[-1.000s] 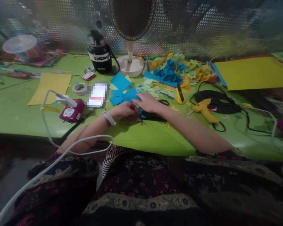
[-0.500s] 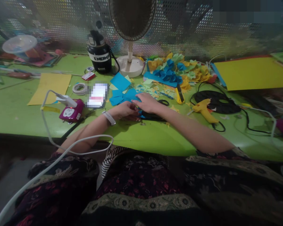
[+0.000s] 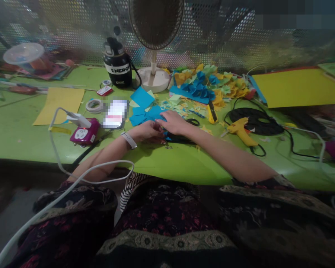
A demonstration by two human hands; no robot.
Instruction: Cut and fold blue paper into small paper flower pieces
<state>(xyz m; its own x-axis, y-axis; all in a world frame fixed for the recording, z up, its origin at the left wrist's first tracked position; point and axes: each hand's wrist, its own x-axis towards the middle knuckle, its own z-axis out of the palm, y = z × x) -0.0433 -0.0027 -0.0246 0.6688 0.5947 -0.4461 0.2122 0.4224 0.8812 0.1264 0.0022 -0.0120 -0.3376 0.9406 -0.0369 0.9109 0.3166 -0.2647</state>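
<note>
My left hand [image 3: 147, 131], with a white band on its wrist, is closed with its fingers curled around the edge of a small blue paper piece [image 3: 168, 137]. Bent over the same piece from the right is my right hand [image 3: 174, 123], closed, its fingertips meeting those of the left. Both hands partly hide the paper. Cut blue paper squares [image 3: 145, 114] lie just beyond the fingers. A black loop that looks like a scissors handle [image 3: 194, 121] shows beside my right hand. Under that wrist lies a dark flat object [image 3: 181, 139], mostly covered.
Paper scraps and a heap of folded paper pieces [image 3: 201, 83] lie behind my hands. To the right are a yellow cutter [image 3: 212, 113] and a glue gun [image 3: 243, 131]. A phone [image 3: 115, 113], tape roll [image 3: 94, 105] and purple socket adapter [image 3: 85, 132] sit left. A white cable [image 3: 72, 182] crosses my left forearm.
Almost nothing differs. The view has shifted very slightly, and both hands stay together at the blue paper piece.
</note>
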